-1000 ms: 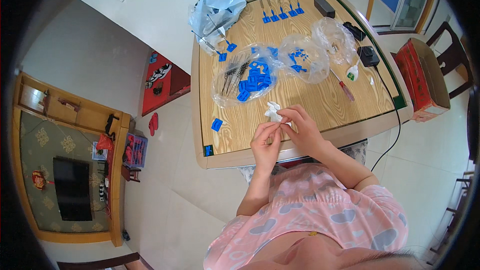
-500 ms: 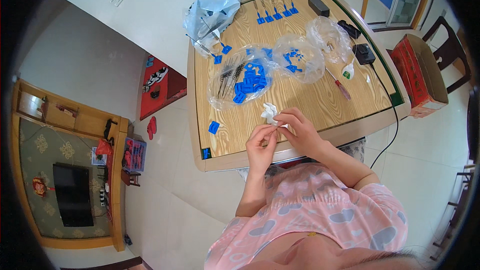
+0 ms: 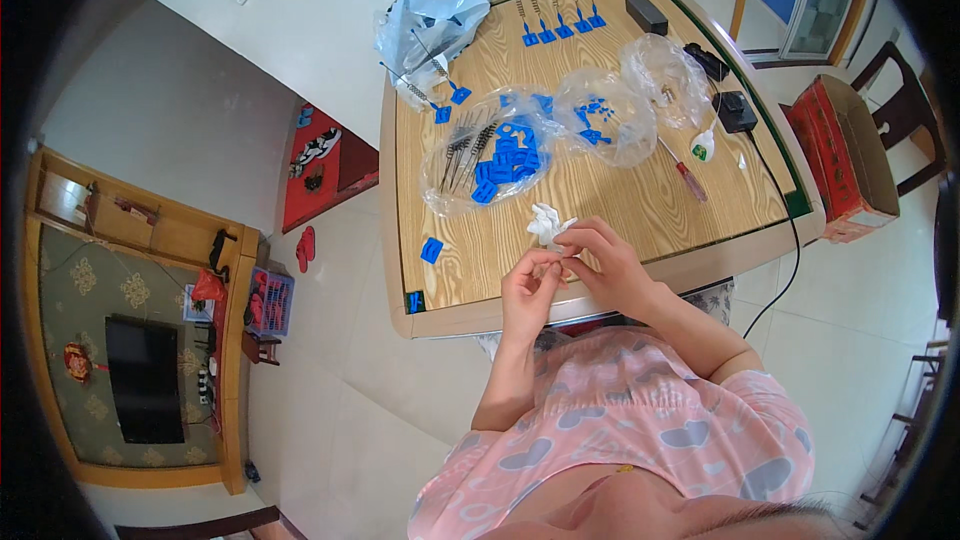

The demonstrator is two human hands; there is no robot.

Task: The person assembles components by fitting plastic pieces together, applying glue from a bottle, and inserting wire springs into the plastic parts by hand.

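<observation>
My left hand point(image 3: 530, 292) and my right hand point(image 3: 608, 265) meet over the near edge of the table, thumbs and fingertips pinched together. Whatever sits between the fingertips is too small or too covered to make out. Just beyond them is a crumpled white tissue point(image 3: 546, 222), very close to my right fingers; I cannot tell whether they touch it. To the left lies a single blue plastic piece point(image 3: 432, 250). Farther in, a clear plastic bag point(image 3: 432, 198) holds several blue pieces point(image 3: 510, 155) and dark spring rods point(image 3: 468, 152).
Several spring rods on blue bases point(image 3: 564, 30) stand at the far edge. A clear bag of small blue parts point(image 3: 628, 148), another clear bag point(image 3: 655, 65), a screwdriver point(image 3: 688, 180), a black adapter point(image 3: 735, 112) and its cable occupy the right. A pale blue bag point(image 3: 425, 20) sits far left.
The view has shifted slightly, moving the table and its things a little in the picture. Both hands keep nearly the same pinched pose, with small finger movement.
</observation>
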